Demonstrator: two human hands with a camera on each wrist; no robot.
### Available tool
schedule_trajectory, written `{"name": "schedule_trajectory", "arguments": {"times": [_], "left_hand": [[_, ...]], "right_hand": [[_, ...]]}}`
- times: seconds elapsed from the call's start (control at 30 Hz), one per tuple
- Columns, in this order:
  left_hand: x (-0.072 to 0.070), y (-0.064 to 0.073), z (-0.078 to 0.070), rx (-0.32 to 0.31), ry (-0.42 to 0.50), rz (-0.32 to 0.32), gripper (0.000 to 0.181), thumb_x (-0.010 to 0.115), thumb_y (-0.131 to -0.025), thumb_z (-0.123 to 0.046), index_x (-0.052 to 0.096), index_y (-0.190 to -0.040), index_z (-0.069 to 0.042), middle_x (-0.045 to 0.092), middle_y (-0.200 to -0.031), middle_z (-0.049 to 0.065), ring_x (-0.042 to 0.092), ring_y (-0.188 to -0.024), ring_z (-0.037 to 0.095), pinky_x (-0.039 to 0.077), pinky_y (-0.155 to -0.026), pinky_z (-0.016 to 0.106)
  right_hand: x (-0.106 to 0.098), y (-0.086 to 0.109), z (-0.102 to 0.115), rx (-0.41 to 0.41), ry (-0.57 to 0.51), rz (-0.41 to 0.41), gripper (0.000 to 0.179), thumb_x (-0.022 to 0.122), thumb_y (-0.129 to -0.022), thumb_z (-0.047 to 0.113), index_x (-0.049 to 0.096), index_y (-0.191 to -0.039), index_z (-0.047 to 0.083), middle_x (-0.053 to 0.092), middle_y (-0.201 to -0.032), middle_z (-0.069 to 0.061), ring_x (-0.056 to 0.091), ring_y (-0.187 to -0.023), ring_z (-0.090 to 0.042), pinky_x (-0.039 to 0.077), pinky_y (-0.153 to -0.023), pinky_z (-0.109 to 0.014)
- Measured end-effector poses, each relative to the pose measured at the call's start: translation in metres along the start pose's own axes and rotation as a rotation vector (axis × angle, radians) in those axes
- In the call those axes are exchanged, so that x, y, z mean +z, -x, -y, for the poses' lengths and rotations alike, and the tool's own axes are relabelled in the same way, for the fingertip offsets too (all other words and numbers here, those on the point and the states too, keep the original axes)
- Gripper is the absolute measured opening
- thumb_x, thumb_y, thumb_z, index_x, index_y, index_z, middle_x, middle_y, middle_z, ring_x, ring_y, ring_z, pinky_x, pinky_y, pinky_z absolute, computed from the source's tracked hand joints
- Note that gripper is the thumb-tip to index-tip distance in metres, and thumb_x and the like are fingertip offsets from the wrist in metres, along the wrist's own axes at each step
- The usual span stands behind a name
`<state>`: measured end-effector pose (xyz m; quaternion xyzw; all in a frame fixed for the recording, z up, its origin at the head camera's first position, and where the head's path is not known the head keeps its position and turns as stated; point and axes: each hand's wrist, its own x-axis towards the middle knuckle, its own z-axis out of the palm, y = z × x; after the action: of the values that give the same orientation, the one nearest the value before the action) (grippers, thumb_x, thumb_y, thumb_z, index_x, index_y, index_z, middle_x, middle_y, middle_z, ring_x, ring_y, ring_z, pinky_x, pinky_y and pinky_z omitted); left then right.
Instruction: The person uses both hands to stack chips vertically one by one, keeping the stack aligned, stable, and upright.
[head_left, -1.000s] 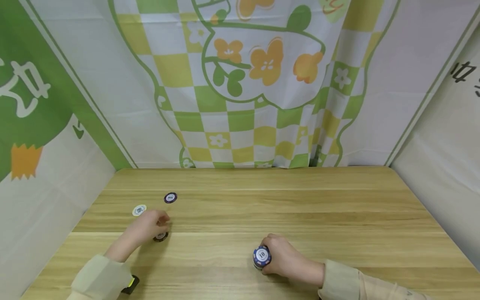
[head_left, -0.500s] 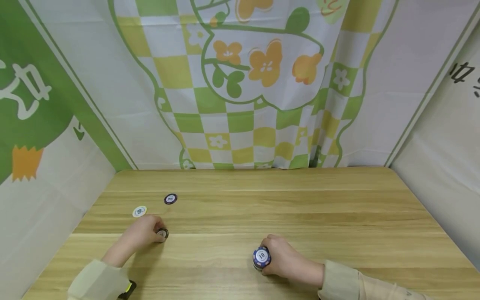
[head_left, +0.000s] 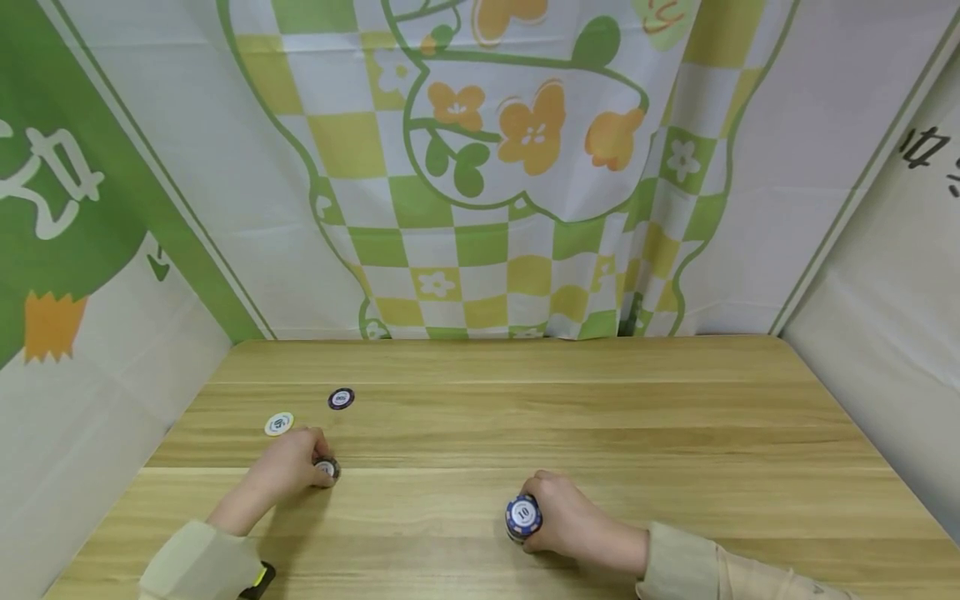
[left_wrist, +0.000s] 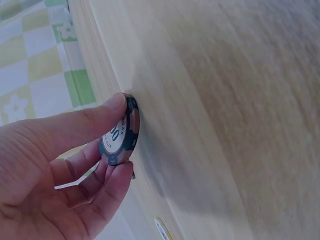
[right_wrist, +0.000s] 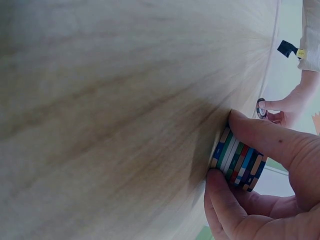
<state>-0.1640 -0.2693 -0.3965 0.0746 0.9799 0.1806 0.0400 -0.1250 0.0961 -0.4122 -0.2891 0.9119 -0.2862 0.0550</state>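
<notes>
left hand (head_left: pixel 296 461): pinches a dark chip (left_wrist: pixel 116 137) by its rim, over the bench (head_left: pixel 450 433)
right hand (head_left: pixel 564 510): grips a chip stack (right_wrist: pixel 239 159) — coloured layers clear only from the right wrist
beyond left hand: white chip (head_left: pixel 279 424), purple chip (head_left: pixel 341 398) — both flat

Head view: I have it looking forward and down from above the near side, taking in most of the table (head_left: pixel 637 425), with the patterned cloth (head_left: pixel 487 192) facing it behind; both hands sit small in the lower half. Left wrist: very close to the left hand (head_left: pixel 288 463), rolled so the tabletop fills my right side and the cloth falls upper left; dark chip (left_wrist: pixel 118 139) near mid-picture. Right wrist: close behind the right hand (head_left: pixel 566 513), also rolled, aimed low across the wood over the stack of chips (right_wrist: pixel 239 159) towards the left hand, small at far right. I note all three share the left hand and dark chip; only head and right wrist share the stack.
</notes>
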Motion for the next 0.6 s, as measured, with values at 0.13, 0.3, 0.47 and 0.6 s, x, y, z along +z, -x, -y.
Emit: {"name": "schedule_trajectory", "arguments": {"times": [0.13, 0.3, 0.47, 0.6], "left_hand": [[-0.002, 0.001, -0.003, 0.007, 0.005, -0.012, 0.023, 0.076, -0.066, -0.008, 0.057, -0.078, -0.004, 0.052, -0.075, 0.004, 0.049, -0.069, 0.018, 0.043, -0.06, 0.034], [-0.007, 0.004, -0.009, 0.012, 0.021, -0.039, 0.017, 0.073, -0.068, -0.003, 0.058, -0.074, -0.006, 0.054, -0.069, 0.001, 0.05, -0.065, 0.015, 0.043, -0.057, 0.032], [-0.01, 0.005, -0.016, 0.044, 0.012, -0.044, 0.016, 0.072, -0.067, 0.0, 0.058, -0.07, -0.009, 0.053, -0.065, -0.002, 0.047, -0.062, 0.013, 0.041, -0.054, 0.028], [-0.01, 0.004, -0.021, 0.071, -0.012, -0.048, 0.017, 0.072, -0.067, 0.0, 0.058, -0.069, -0.01, 0.052, -0.064, -0.003, 0.047, -0.061, 0.012, 0.041, -0.054, 0.028]], "right_hand": [[0.0, 0.0, 0.0, 0.003, 0.001, 0.007, 0.043, 0.084, -0.049, 0.006, 0.06, -0.084, 0.001, 0.053, -0.079, 0.0, 0.053, -0.072, -0.012, 0.049, -0.067, -0.023], [-0.001, 0.0, 0.0, 0.012, -0.002, 0.018, 0.043, 0.084, -0.049, 0.006, 0.059, -0.084, 0.0, 0.054, -0.08, -0.001, 0.053, -0.073, -0.014, 0.049, -0.067, -0.023], [-0.001, 0.0, 0.001, 0.018, 0.004, 0.016, 0.043, 0.084, -0.05, 0.007, 0.06, -0.084, 0.001, 0.054, -0.08, 0.0, 0.053, -0.073, -0.013, 0.049, -0.068, -0.023], [-0.001, 0.0, 0.001, 0.016, 0.006, 0.013, 0.042, 0.084, -0.049, 0.007, 0.06, -0.084, 0.001, 0.054, -0.08, 0.001, 0.053, -0.073, -0.012, 0.049, -0.067, -0.023]]}}
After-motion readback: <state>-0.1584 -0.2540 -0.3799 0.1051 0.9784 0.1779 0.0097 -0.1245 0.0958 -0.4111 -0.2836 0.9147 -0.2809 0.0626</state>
